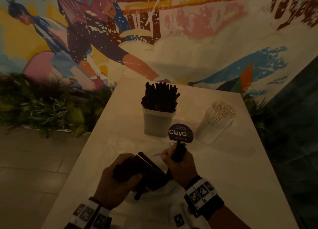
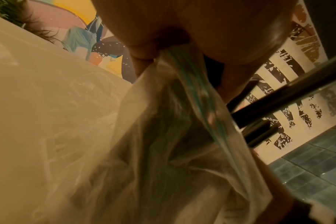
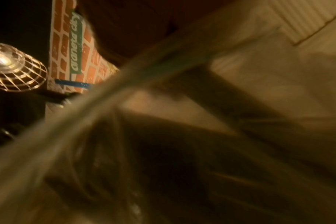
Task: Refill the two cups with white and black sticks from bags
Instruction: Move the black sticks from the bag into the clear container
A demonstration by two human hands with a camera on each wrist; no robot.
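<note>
The left hand has its grip around a bag of black sticks. The right hand grips a few black sticks, near the surface.

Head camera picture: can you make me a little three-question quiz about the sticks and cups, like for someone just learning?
1. True or false: the cup of black sticks stands left of the cup of white sticks.
2. What does the right hand hold? A) white sticks B) black sticks C) nothing
3. Fill in: the round sign between the cups reads "____".

Key:
1. True.
2. B; the left hand grips the plastic bag of black sticks.
3. ClayGo.
</note>
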